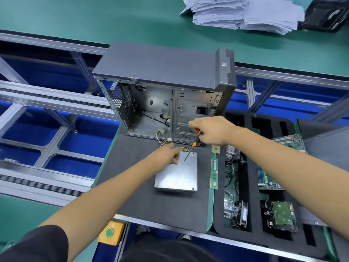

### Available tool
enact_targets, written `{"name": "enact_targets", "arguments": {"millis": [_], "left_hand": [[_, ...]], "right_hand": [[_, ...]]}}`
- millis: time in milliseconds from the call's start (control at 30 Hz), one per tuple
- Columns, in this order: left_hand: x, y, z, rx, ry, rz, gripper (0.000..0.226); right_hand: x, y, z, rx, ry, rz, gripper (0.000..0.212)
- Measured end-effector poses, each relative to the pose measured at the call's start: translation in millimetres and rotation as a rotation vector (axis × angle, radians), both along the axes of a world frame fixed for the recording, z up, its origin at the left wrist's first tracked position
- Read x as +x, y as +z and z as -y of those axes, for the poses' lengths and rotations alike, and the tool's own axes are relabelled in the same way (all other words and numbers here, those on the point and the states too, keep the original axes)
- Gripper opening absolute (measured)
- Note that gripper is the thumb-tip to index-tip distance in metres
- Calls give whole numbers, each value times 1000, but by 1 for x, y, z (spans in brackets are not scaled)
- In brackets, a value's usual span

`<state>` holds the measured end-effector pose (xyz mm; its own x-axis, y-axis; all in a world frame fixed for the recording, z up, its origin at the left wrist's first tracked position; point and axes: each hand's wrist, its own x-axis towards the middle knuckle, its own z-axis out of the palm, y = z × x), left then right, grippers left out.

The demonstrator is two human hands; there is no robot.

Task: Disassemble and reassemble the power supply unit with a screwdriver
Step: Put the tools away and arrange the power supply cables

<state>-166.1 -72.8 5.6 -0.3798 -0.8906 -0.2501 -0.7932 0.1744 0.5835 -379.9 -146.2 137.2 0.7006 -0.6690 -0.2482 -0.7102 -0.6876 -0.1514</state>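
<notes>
Right hand (211, 130) is gripping orange-and-black screwdriver (191, 147), tip over grey metal power supply box (177, 173) | left hand (167, 153) is pinching its corner | risk: tip slipping, snagging yellow cable bundle (184, 149)

The right hand (211, 130) is gripping an orange-and-black screwdriver (193, 144), its tip touching the power supply unit (177, 174) (lying flat on the grey mat (132, 186)). The left hand (166, 155) is gripping the unit's far left corner, beside the yellow cables (184, 149).

Electronics assembly workshop: conveyor rails (47, 103), foam parts tray (253, 210).
</notes>
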Motion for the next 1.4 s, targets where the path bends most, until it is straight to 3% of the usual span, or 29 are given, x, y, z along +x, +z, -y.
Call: {"name": "enact_targets", "arguments": {"millis": [100,267,400,800,1100,1400], "left_hand": [[2,-2,-4,79,88,-91,8],[8,-6,-17,239,269,-570,17],[10,-6,-17,267,419,-735,13],[27,-11,-9,314,445,-911,13],[51,-16,2,335,346,-902,13],[62,-15,4,324,315,-905,11]], "right_hand": [[-2,0,1,-2,-1,37,21],[-1,2,8,-18,-8,86,17],[5,2,9,-17,-1,112,16],[29,11,13,-48,3,98,15],[54,24,11,-74,59,81,35],[72,27,5,-137,114,21,18]]}}
